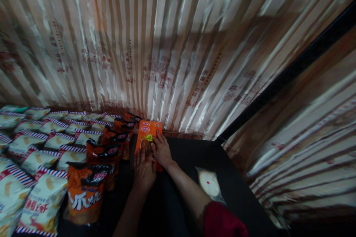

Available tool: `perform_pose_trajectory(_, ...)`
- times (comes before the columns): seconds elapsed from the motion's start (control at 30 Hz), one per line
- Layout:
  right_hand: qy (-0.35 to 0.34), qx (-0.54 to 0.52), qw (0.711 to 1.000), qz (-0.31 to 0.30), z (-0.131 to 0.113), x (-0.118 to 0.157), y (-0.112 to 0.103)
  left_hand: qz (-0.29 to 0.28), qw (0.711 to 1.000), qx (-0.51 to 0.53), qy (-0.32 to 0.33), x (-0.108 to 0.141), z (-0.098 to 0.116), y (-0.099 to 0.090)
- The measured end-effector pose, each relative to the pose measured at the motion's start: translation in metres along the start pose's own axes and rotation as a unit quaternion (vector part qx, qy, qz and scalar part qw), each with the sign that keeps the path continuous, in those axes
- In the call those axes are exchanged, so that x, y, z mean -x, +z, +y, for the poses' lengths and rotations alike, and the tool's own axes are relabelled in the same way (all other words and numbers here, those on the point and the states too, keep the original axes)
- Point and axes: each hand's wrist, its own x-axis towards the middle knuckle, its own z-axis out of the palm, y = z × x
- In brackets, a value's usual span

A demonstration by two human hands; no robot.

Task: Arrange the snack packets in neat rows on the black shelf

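Note:
Orange snack packets (145, 133) lie flat on the dark shelf, one overlapping another. My left hand (144, 167) rests on the lower part of the front packet, its fingers stretched out over the brown food picture. Against the packet's right side lies my right hand (161, 150), fingers extended toward the far edge. Neither hand is wrapped around anything. Just left of the packets stands a row of orange and black snack bags (85, 192), the nearest one upright with large white lettering.
White chip bags (44, 200) with striped edges fill the left side in several rows. A clear-wrapped pale round item (209, 183) lies on the black surface (194, 152) to the right. Pleated printed sheeting (167, 44) hangs behind, and a black bar (278, 74) slants along the right.

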Motion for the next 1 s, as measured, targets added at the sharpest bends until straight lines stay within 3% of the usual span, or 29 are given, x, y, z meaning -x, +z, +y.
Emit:
perform_pose_trajectory(0.27, -0.011, -0.024, 1.000, 0.006, 0.004, 0.002, 0.002, 0.019, 1.000, -0.003, 0.001, 0.001, 0.002, 0.000)
perform_pose_trajectory(0.53, 0.003, -0.065, 0.995, 0.075, 0.015, 0.006, 0.017, 0.007, 1.000, -0.021, 0.000, 0.000, 0.005, -0.003)
perform_pose_trajectory(0.83, -0.016, -0.066, 0.996, 0.053, 0.016, 0.004, 0.021, 0.004, 1.000, -0.010, 0.002, 0.001, 0.005, -0.005)
perform_pose_trajectory(1.0, -0.005, -0.092, 0.994, 0.061, 0.013, 0.010, 0.013, 0.045, 0.999, -0.005, 0.015, 0.001, 0.003, 0.000)
